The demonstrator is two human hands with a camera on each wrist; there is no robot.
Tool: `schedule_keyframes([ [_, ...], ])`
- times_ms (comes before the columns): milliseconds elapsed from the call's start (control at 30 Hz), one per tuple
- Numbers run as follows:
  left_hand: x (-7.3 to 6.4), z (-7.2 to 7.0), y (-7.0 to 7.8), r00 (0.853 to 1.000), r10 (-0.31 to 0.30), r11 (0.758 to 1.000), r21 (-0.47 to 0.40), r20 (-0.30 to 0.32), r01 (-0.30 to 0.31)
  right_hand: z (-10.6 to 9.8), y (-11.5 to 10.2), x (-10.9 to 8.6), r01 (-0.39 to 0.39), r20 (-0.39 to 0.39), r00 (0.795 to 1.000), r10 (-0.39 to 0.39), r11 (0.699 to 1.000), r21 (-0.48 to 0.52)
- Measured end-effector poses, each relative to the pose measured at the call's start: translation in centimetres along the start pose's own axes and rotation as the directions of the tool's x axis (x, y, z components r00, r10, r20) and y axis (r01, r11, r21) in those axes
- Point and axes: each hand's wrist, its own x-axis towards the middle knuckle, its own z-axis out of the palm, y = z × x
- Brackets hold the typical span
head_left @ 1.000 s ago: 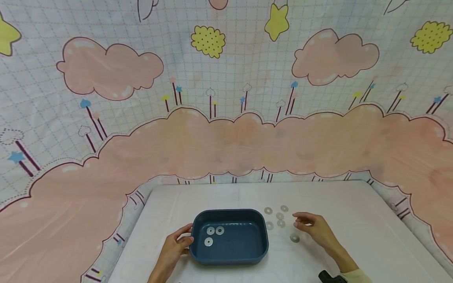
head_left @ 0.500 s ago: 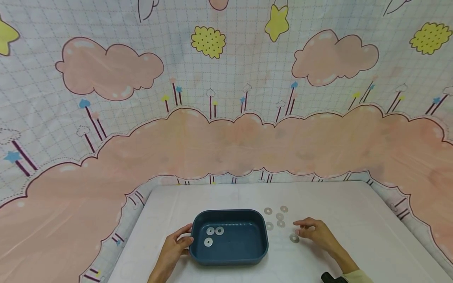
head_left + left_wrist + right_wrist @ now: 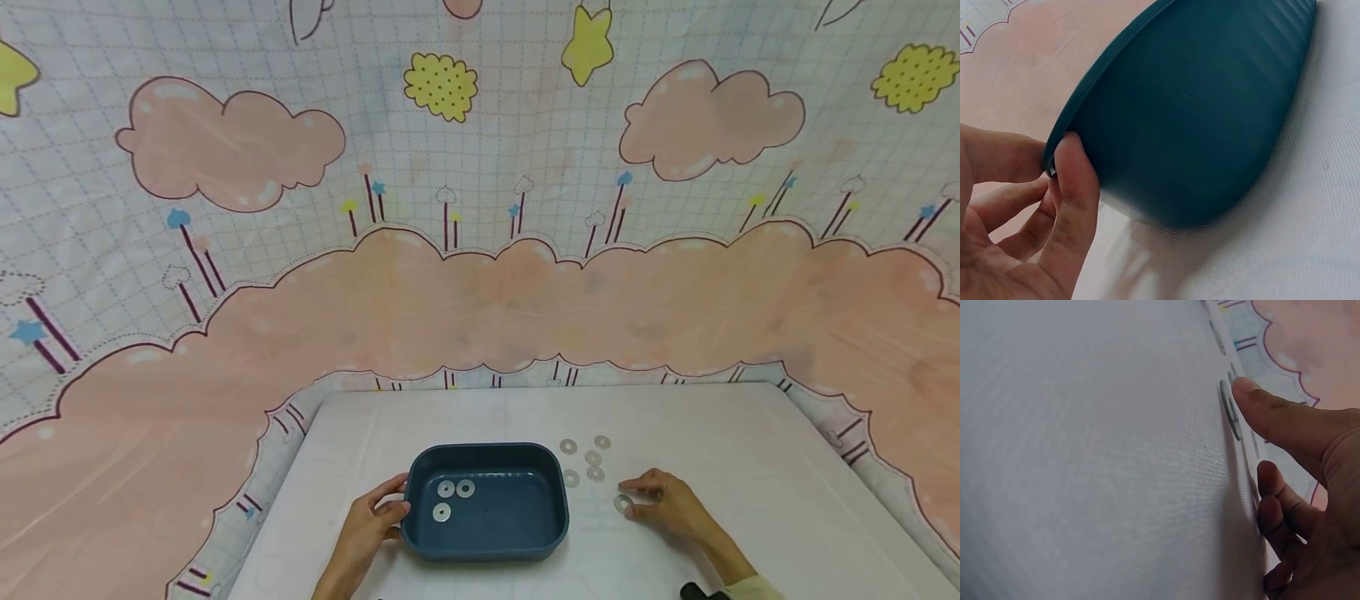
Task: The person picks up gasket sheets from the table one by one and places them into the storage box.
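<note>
My left hand (image 3: pixel 367 521) grips the left rim of a dark blue plastic tray (image 3: pixel 487 547), thumb and fingers pinching the edge in the left wrist view. Three flat metal washers (image 3: pixel 442 512) lie inside the tray toward its left side. To its right, my right hand (image 3: pixel 671 504) is low over the table. Its thumb tip is right at a lone washer (image 3: pixel 1230 412) lying flat on the cloth, while the index fingertip reaches past the washer's far side, apart from the thumb.
Several more washers (image 3: pixel 593 458) lie loosely grouped on the white table (image 3: pixel 750 467), just right of the tray's far corner. Behind the table hangs a patterned cloth (image 3: pixel 480 317) with clouds and stars. A black strap piece (image 3: pixel 701 592) shows by the right wrist.
My right hand has come down and slightly nearer, from beside the grouped washers to the lone washer. The left hand and tray have stayed in place.
</note>
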Motion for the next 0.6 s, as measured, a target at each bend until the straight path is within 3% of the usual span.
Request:
schedule_keyframes([
  [300, -0.10, 0.09, 0.04, 1.000, -0.004, 1.000, 0.011, -0.015, 0.004, -0.05, -0.19, -0.37, 0.096, -0.005, 0.995, -0.097, 0.992, -0.077],
  [600, -0.06, 0.04, 0.19, 1.000, -0.014, 1.000, 0.021, -0.015, 0.014, -0.03, -0.01, -0.28, 0.102, -0.011, 0.995, -0.103, 0.992, -0.076],
])
